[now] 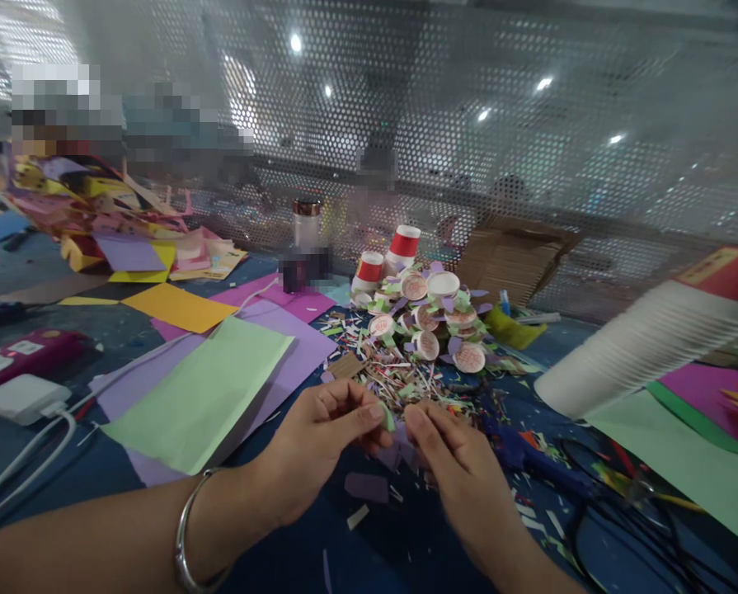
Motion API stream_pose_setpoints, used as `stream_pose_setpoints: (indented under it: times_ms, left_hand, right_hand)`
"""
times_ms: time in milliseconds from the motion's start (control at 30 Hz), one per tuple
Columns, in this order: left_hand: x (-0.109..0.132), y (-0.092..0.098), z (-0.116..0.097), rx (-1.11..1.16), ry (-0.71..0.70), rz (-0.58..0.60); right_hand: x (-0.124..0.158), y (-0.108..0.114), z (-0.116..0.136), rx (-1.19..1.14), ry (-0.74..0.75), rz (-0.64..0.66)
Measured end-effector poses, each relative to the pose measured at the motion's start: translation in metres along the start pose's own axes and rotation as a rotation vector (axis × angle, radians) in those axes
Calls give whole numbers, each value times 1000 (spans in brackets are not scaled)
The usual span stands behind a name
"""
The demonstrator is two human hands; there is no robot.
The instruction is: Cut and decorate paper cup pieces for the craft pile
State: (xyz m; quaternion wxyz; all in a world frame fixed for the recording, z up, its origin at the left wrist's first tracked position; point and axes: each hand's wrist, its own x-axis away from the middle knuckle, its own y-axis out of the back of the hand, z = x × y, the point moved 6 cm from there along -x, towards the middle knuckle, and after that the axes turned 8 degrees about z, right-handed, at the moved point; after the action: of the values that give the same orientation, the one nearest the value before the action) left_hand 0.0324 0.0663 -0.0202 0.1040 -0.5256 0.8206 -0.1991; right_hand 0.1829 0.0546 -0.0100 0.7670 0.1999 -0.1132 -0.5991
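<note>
My left hand (310, 450), with a metal bangle (186, 528) on its wrist, pinches a small light-green paper piece (387, 419) between thumb and fingers. Close beside it, my right hand (467, 478) has its thumb pressed to its fingers; whatever they hold is hidden. Small purple paper pieces (399, 450) show between the two hands, and I cannot tell if either hand touches them. Below lies another purple paper piece (367, 487) on the blue table. Behind the hands rises a pile of small paper-cup pieces (427, 345) with green and purple paper stuck on.
Light-green (211, 396) and purple sheets (139, 462) lie left, near a white charger (22, 400). Paper scraps (399, 371) cover the middle. A long stack of paper cups (641, 346) leans at right, above a blue glue gun (535, 458) with black cable. A perforated screen (443, 107) stands behind.
</note>
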Motion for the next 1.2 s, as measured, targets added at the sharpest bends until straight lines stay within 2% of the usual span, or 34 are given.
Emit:
stream_pose_setpoints:
  times_ms: [100, 167, 300, 433, 567, 667, 833, 933, 1033, 1200]
  left_hand:
    - [1, 6, -3, 7, -2, -36]
    - [2, 9, -6, -21, 10, -37]
    - [3, 11, -20, -205, 26, 40]
    - [7, 9, -44, -485, -89, 127]
    - [12, 7, -54, -778, -79, 185]
    - [12, 9, -49, -894, -5, 225]
    - [8, 15, -35, -878, 79, 269]
    - [5, 17, -31, -850, 114, 278]
    - [5, 18, -35, -853, 100, 267]
    - [10, 17, -38, -1054, 154, 342]
  right_hand:
    - [-3, 10, -4, 21, -48, -40]
    - [-4, 13, 0, 123, -40, -22]
    - [0, 13, 13, 402, -9, 28]
    - [5, 4, 15, 625, -75, 154]
    - [11, -10, 13, 814, -86, 304]
    - [18, -21, 15, 811, -40, 392]
    - [29, -34, 20, 766, 35, 524]
    - [32, -34, 20, 768, 31, 543]
    - [34, -33, 19, 785, 43, 558]
    - [38, -30, 19, 806, 179, 539]
